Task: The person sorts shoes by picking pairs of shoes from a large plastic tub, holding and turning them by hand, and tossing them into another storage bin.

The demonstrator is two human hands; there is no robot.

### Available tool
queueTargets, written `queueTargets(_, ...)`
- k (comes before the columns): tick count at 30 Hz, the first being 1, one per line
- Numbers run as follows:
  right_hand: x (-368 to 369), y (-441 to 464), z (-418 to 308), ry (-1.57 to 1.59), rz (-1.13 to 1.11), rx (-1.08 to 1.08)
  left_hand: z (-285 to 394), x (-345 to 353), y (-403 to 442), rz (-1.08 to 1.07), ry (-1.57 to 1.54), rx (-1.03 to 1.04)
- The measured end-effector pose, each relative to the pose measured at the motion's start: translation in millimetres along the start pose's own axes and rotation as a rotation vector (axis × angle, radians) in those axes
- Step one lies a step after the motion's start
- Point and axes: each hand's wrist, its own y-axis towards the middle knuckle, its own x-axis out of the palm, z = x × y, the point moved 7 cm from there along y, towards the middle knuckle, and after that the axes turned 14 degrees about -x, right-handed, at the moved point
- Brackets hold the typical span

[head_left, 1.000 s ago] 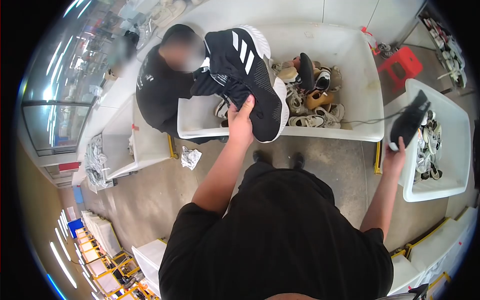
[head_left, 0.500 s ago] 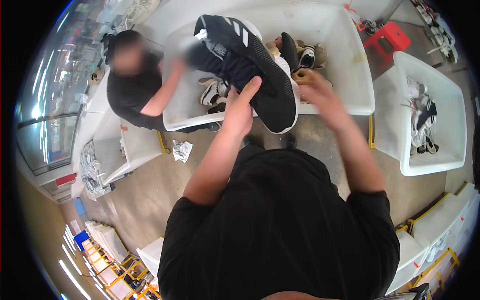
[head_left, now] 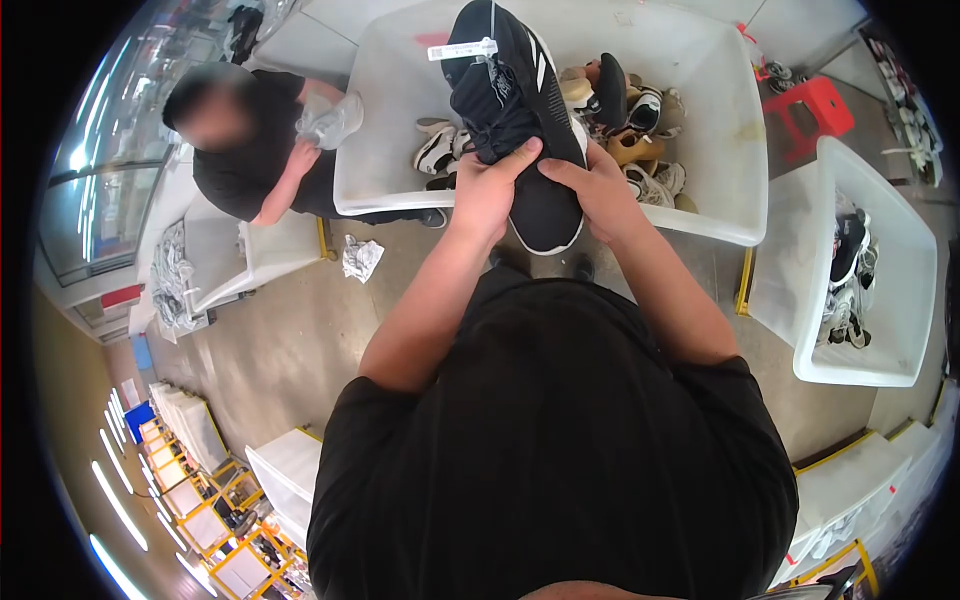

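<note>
A black sneaker [head_left: 547, 215] with white side stripes is held over the near edge of the white bin [head_left: 720, 215], its toe towards me. A white tag [head_left: 463, 50] hangs by its tongue and laces. My left hand [head_left: 488, 195] grips the left side of the shoe, thumb on top. On the other side my right hand [head_left: 602, 190] is closed round it, with its thumb on the upper too. My fingers beneath the shoe are hidden. A tan shoe [head_left: 636, 148] lies in the bin beyond my right hand, among several other shoes.
At the left a co-worker [head_left: 255, 150] holds a translucent, crumpled-looking piece [head_left: 328, 122]. Another white bin [head_left: 815, 290] with shoes stands at the right, near a red stool [head_left: 815, 110]. Crumpled paper [head_left: 361, 257] lies on the floor.
My right hand has come from beside the tan shoe onto the sneaker. The sneaker has turned more lengthwise, and its tag now shows. The co-worker has drawn back left, holding the translucent piece.
</note>
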Motion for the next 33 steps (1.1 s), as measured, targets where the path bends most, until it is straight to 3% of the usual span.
queueTargets(9, -14.9, 3.7, -0.6, -0.185, 0.058, 0.004, -0.2, 2.7, 2.7, 0.073, 0.021, 0.062)
queueTargets(11, -18.8, -1.2, -2.6, -0.221, -0.007, -0.036, 1.6, 4.6, 0.5, 0.179, 0.229, 0.085)
queueTargets(13, -37.9, -0.2, 3.8, -0.160, 0.008, 0.006, -5.1, 7.0, 4.3, 0.028, 0.205, 0.048)
queueTargets(15, -44.3, -4.0, 0.7, 0.377, -0.073, 0.039, -8.9, 18.5, 0.1, -0.132, 0.146, 0.098)
queueTargets(16, -55.3, -12.7, 4.9, 0.492, -0.084, 0.099, -7.8, 26.9, -2.5, -0.256, 0.261, 0.143)
queueTargets(21, -113.8, -29.3, 38.7, 0.701, -0.109, 0.085, -32.8, 33.6, 8.1, -0.442, 0.318, 0.103)
queueTargets(23, -103.1, -34.5, 27.0, 0.705, -0.182, 0.047, -32.9, 34.2, 12.7, -0.451, 0.312, 0.067)
queueTargets(24, -102.9, -38.2, 14.4, 0.510, -0.127, 0.016, -26.4, 37.7, 13.5, -0.471, 0.315, 0.080)
queueTargets(25, -91.0, -39.9, 4.6, 0.514, -0.134, 0.017, -21.1, 40.0, 14.4, -0.466, 0.319, 0.084)
queueTargets(27, -75.0, -35.4, -11.0, 0.275, -0.158, -0.143, -9.4, 31.8, 19.9, -0.372, 0.178, 0.074)
queueTargets(29, -70.5, -31.2, -11.3, 0.246, -0.128, -0.146, 5.8, 29.0, 23.7, -0.357, 0.197, 0.136)
queueTargets(31, -70.7, -25.8, -13.8, -0.123, -0.128, -0.218, 18.6, 17.5, 29.8, -0.248, 0.100, 0.026)
queueTargets(32, -68.8, -23.3, -16.6, -0.187, -0.090, -0.221, 38.4, 26.8, 23.2, -0.432, -0.087, 0.059)
queueTargets(33, -65.6, -20.0, -19.8, -0.179, -0.101, -0.212, 46.4, 13.0, 25.2, -0.293, -0.109, 0.076)
